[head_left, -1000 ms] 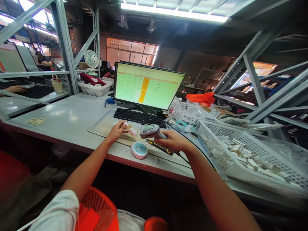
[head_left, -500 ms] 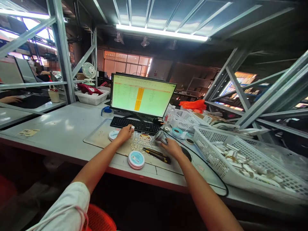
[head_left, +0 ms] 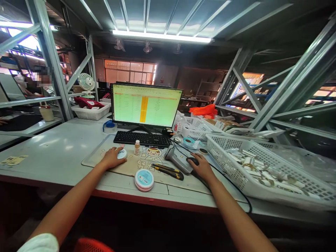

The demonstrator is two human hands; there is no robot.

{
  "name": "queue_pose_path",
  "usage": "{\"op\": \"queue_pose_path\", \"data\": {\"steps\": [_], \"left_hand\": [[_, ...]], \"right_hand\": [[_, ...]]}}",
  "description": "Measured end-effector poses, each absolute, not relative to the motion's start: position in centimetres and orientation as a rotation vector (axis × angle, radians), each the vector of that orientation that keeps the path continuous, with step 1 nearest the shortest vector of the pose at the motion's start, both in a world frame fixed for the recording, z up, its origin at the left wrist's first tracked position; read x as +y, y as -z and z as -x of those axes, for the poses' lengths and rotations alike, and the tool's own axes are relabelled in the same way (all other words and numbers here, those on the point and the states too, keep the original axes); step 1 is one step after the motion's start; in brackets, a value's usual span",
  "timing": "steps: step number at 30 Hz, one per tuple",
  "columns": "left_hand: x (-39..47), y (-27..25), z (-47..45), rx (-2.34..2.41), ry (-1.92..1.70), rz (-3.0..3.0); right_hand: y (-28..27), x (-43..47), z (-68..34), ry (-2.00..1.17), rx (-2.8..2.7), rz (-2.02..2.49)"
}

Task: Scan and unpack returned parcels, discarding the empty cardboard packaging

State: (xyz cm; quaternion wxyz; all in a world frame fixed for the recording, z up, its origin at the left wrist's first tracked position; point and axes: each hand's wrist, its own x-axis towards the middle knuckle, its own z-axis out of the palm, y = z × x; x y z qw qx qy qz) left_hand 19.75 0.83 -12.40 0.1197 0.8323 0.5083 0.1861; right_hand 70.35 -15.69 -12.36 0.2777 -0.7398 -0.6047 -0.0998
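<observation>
My left hand [head_left: 112,158] has its fingers and thumb around a round white tub [head_left: 122,153] with dark lettering on its lid, at the left of the desk mat. To the right of it a small bottle [head_left: 137,147] with a white cap stands upright. My right hand [head_left: 203,167] rests on a black computer mouse [head_left: 193,160], fingers curved over it. Beside that hand lies a grey handheld barcode scanner [head_left: 179,161]. Two yellow-and-black utility knives [head_left: 168,170] lie on the mat, and a round tub with a pale blue lid [head_left: 144,179] sits nearer the front edge.
A monitor [head_left: 147,105] stands behind a black keyboard [head_left: 141,139]. White baskets [head_left: 225,168] with loose pieces line the right side, with a black cable [head_left: 236,189] running along them. Tape rolls [head_left: 190,142] lie nearby. At the left rear are a basket [head_left: 91,113] and a fan [head_left: 86,82].
My left hand has let go of the small bottle, now standing on the mat, and moved left to the white tub. My right hand has put down the scanner and taken the mouse.
</observation>
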Motion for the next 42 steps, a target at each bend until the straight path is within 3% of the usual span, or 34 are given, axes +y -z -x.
{"op": "queue_pose_path", "data": {"steps": [4,8,15,25,37,39,42], "left_hand": [[-1.6,10.9,-20.0,1.566,-0.764,-2.349],[-7.0,10.2,-23.0,1.254,-1.033,-2.345],[-13.2,12.5,-28.9,1.015,-1.003,-2.411],[-14.0,13.6,-26.9,1.002,-1.004,-2.499],[-5.1,11.2,-16.1,1.874,-0.957,-2.424],[-5.8,9.7,-17.3,1.799,-1.208,-2.567],[-7.4,7.6,-23.0,1.239,-1.404,-2.785]], "right_hand": [[13.6,-15.4,-71.2,0.225,-1.588,1.946],[14.6,-15.4,-71.9,0.269,-1.584,1.910],[15.0,-15.6,-71.2,0.396,-1.500,2.004],[14.1,-16.1,-70.3,0.366,-1.502,2.124],[14.0,-16.2,-69.9,0.352,-1.483,2.121],[13.9,-16.2,-69.9,0.341,-1.471,2.123],[13.8,-16.2,-69.7,0.319,-1.451,2.130]]}}
